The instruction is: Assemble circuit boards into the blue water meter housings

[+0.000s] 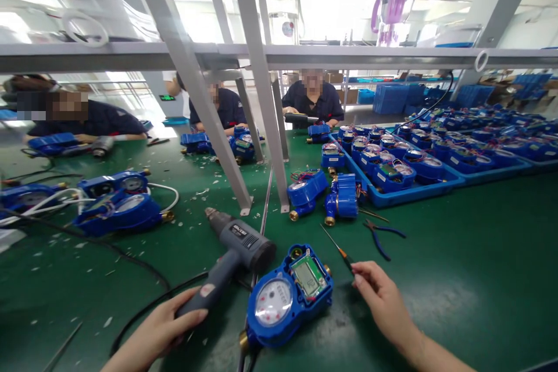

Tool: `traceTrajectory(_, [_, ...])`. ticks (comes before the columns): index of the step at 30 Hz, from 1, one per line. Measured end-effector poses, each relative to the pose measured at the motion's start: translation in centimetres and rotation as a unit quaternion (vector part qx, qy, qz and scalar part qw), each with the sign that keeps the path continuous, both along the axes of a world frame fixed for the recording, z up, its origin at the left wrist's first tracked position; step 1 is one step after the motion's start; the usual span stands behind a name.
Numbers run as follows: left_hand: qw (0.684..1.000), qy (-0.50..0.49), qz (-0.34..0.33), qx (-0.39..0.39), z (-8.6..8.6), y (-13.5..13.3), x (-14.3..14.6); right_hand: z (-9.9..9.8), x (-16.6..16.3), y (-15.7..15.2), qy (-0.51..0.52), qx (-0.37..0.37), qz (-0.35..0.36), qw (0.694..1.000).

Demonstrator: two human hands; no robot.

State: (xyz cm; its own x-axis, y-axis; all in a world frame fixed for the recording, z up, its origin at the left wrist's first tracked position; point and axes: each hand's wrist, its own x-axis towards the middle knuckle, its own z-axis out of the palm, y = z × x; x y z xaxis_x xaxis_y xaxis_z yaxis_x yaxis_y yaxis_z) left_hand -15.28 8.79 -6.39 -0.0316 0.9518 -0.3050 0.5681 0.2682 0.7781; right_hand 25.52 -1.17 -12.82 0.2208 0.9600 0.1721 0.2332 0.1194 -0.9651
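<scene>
A blue water meter [285, 296] with a round dial and an exposed green circuit board lies on the green table in front of me. My left hand [159, 334] rests on the handle of a grey heat gun [233, 253] that lies to the meter's left, nozzle pointing away. My right hand [383, 299] pinches the orange-and-black handle of a thin screwdriver [337, 250], whose shaft lies on the table to the meter's upper right.
Blue-handled pliers [381, 235] and two more meters [325, 195] lie beyond. Blue trays [418, 183] full of meters fill the right side. Grey frame legs [261, 128] stand mid-table. More meters [115, 203] and cables sit at left. Several workers sit across the table.
</scene>
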Motion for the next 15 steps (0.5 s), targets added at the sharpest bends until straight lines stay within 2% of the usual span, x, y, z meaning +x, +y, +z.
traceTrajectory(4, [0.985, 0.145, -0.057, 0.068, 1.2, 0.8, -0.3, -2.6, 2.0, 0.5, -0.01, -0.03, -0.041, 0.999])
traceTrajectory(8, [0.961, 0.235, 0.005, 0.146, 2.1, -1.8, 1.6, -5.0, 3.2, -0.1, -0.01, -0.067, -0.064, 0.996])
traceTrajectory(12, [0.953, 0.207, 0.035, 0.219, 2.8, -5.9, 6.1, -6.7, 4.3, -0.3, -0.012, -0.101, -0.07, 0.992])
traceTrajectory(15, [0.961, 0.139, 0.012, 0.24, 2.7, -8.7, 9.7, -7.5, 5.2, -0.3, -0.014, -0.121, -0.057, 0.991])
